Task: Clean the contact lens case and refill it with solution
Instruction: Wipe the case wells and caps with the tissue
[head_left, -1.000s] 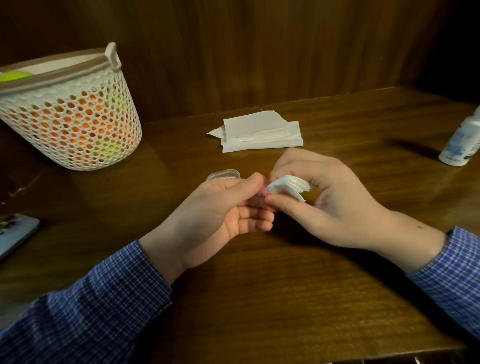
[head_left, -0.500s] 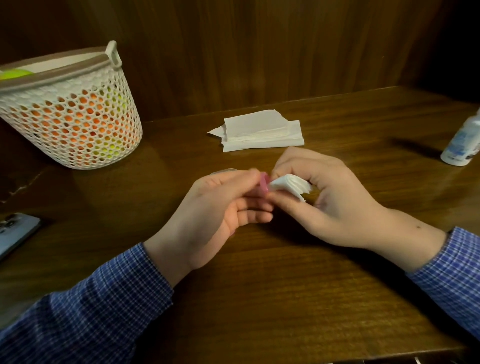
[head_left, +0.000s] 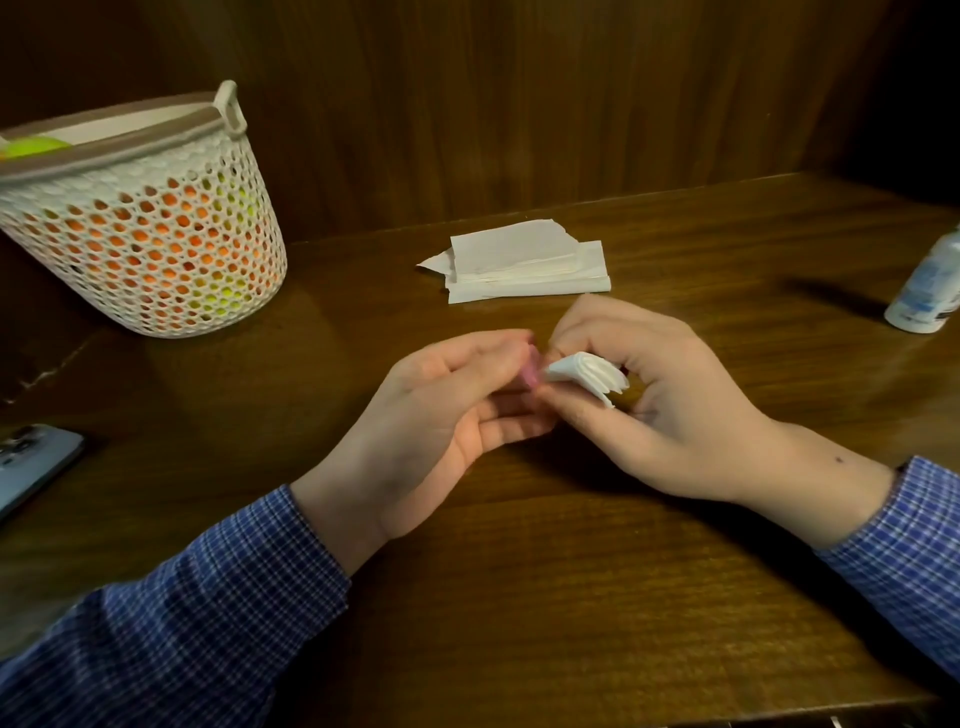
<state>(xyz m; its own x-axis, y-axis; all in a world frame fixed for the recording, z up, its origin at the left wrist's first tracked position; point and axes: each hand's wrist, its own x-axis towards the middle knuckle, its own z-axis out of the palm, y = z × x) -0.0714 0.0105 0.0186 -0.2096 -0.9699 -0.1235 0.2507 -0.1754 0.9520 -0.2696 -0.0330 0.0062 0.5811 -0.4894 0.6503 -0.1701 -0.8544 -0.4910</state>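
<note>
Head camera, looking down at a wooden table (head_left: 519, 597): compared with a second ago, the clear piece that showed on the table just behind the left hand is now hidden by that hand, which has lifted slightly and tilted the pink part more on edge; the right hand has hardly moved. The left hand (head_left: 441, 410) pinches a small pink contact lens case part (head_left: 687, 370) between thumb and curled fingers, only its edge visible. The right hand (head_left: 670, 405) grips a folded white tissue (head_left: 587, 376) between thumb and bent fingers, the tissue's tip touching the pink part. Both hands meet above the table's middle. Behind them lies a stack of white paper towels (head_left: 524, 265). A white mesh basket (head_left: 150, 228) holding orange and yellow-green items stands far left. A phone (head_left: 31, 462) lies at the left edge. A white solution bottle (head_left: 930, 291) stands at the right edge, well apart from the hands.
</note>
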